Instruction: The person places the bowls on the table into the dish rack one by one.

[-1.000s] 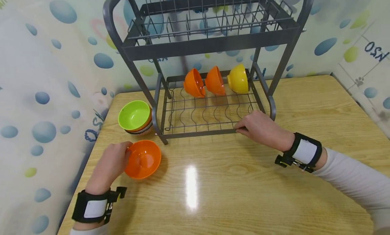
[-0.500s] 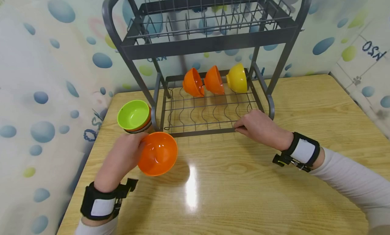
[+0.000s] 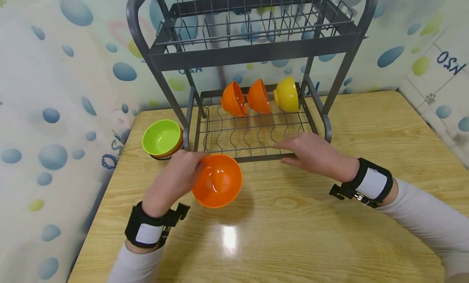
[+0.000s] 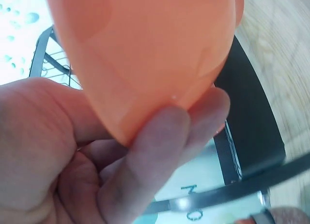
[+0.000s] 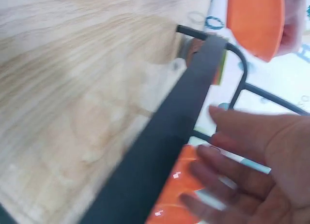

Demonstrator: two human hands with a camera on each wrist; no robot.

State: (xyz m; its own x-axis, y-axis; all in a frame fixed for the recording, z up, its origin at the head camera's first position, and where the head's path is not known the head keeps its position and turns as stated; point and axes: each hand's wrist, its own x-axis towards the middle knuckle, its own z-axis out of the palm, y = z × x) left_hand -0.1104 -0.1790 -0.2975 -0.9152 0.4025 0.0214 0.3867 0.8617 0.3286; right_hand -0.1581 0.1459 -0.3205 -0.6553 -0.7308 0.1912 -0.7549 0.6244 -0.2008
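Note:
My left hand [image 3: 176,181] grips an orange bowl [image 3: 218,183] by its rim, thumb and fingers pinching the wall, as the left wrist view [image 4: 145,54] also shows. The bowl hangs above the table with its mouth toward the head camera. Near the front bar of the rack's lower tier [image 3: 264,157] is my right hand [image 3: 311,154], its fingers extended and parted around nothing. Two orange bowls [image 3: 233,99] and a yellow bowl [image 3: 286,95] stand on edge along the back of that tier.
A green bowl [image 3: 162,137] tops a stack left of the rack. The dark upper tier [image 3: 253,53] with wire slots overhangs the lower one. A patterned wall [image 3: 51,112] rises behind and to the left of the wooden table [image 3: 293,238].
The left hand has carried the orange bowl rightward and up, from beside the stack to in front of the rack. The right hand has let go of the rack's front bar and spread its fingers.

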